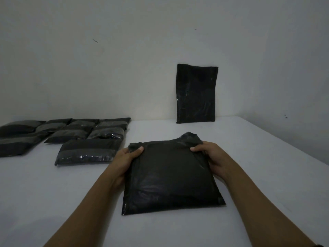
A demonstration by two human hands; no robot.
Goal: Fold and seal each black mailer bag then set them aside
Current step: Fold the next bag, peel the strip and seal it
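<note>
Mailer (170,177) lies flat on the white surface (178,232) straight ahead of the person, stuffed and pillowy, with its closed bottom edge nearest the body and its open mouth pointing away toward the wall (124,59). Its long axis, as far as the crumpled top lets one judge, runs from the person outward, though the filled part looks nearly square. The left hand (127,160) pinches the far left corner, thumb on top and fingers tucked under; the right hand (209,156) does the same at the far right corner, so each is clamped on the bag's loose flap. Holding both corners this way probably keeps the flap taut and square so it can be turned over in a straight crease, and the weight of the contents pins the rest down. Whether an adhesive strip is exposed cannot be told in this dim light. To the left, well apart, the finished bags (78,138) lie in rows, each showing a paler band across it that looks like a folded flap; they seem parked there to keep the working spot free. One more bag (196,94) leans upright against the wall beyond, long axis vertical, seemingly not yet folded.
</note>
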